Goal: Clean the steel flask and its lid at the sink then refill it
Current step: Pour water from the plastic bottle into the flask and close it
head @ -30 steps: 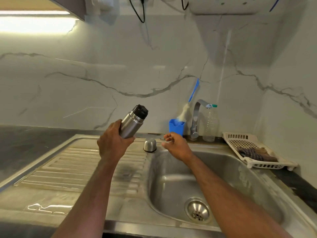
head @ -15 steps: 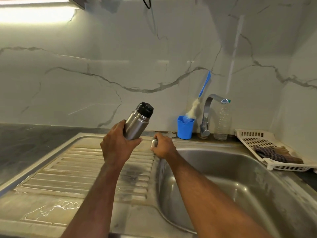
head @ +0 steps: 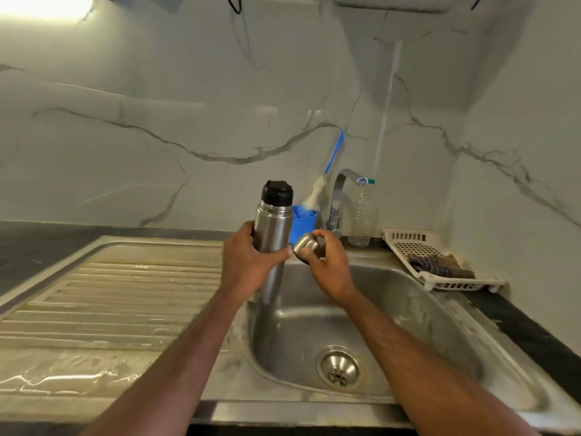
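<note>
No legible text or labels

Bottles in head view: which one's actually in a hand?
The steel flask, black stopper on top, gripped upright by the left hand. The clear plastic bottle stands untouched beside the tap.

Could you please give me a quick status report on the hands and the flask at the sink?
Left hand grips steel flask, upright over sink, black stopper on. Right hand holds steel lid. Nothing in the way.
</note>
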The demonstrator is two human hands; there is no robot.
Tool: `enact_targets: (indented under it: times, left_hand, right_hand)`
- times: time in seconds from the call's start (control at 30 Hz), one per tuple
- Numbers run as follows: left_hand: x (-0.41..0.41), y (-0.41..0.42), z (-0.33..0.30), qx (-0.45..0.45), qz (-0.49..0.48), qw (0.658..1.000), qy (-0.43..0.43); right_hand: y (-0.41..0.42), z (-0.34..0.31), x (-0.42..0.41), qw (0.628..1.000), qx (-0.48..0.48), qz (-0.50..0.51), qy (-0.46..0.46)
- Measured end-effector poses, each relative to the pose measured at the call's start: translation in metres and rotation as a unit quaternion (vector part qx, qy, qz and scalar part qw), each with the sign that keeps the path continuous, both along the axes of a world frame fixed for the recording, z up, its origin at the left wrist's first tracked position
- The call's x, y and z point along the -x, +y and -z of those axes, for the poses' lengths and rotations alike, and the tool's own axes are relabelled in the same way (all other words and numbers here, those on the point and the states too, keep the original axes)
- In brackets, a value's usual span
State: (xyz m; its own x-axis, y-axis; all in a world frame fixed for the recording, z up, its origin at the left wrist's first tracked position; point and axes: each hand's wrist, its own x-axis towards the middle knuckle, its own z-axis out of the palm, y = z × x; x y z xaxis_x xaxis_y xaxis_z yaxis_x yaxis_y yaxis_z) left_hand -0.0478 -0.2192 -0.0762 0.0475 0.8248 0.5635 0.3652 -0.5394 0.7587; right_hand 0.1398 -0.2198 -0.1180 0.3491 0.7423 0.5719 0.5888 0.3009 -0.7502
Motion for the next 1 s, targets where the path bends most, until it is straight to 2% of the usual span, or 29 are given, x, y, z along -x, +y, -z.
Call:
enact_targets:
  times: [0.07, 0.17, 0.3, 0.37, 0.5, 0.8, 1.0]
  left_hand:
    - [-0.019, -0.009, 0.011, 0.03, 0.028, 0.999, 0.022]
    - [-0.037, -0.017, 0.029, 0.062, 0.062, 0.994, 0.065]
    - [-0.048, -0.016, 0.047, 0.065, 0.072, 0.986, 0.133]
    - [-0.05, -0.014, 0.052, 0.066, 0.069, 0.983, 0.158]
    - [-0.047, -0.012, 0.056, 0.061, 0.061, 0.981, 0.176]
    - [-0.048, -0.012, 0.059, 0.04, 0.061, 0.974, 0.214]
    - [-0.049, -0.01, 0.059, 0.053, 0.06, 0.977, 0.198]
  right_hand:
    - [-0.02, 0.002, -0.02, 0.999, -0.02, -0.009, 0.04]
    - [-0.038, 0.003, -0.042, 0.988, -0.014, -0.017, 0.153]
    - [-0.053, -0.011, -0.05, 0.953, -0.048, -0.054, 0.294]
    - [-0.058, -0.02, -0.048, 0.94, -0.077, -0.081, 0.321]
    - [-0.063, -0.027, -0.039, 0.95, -0.087, -0.119, 0.275]
    - [-0.062, -0.019, -0.035, 0.982, -0.023, -0.126, 0.137]
    - [-0.061, -0.016, -0.032, 0.98, 0.0, -0.145, 0.136]
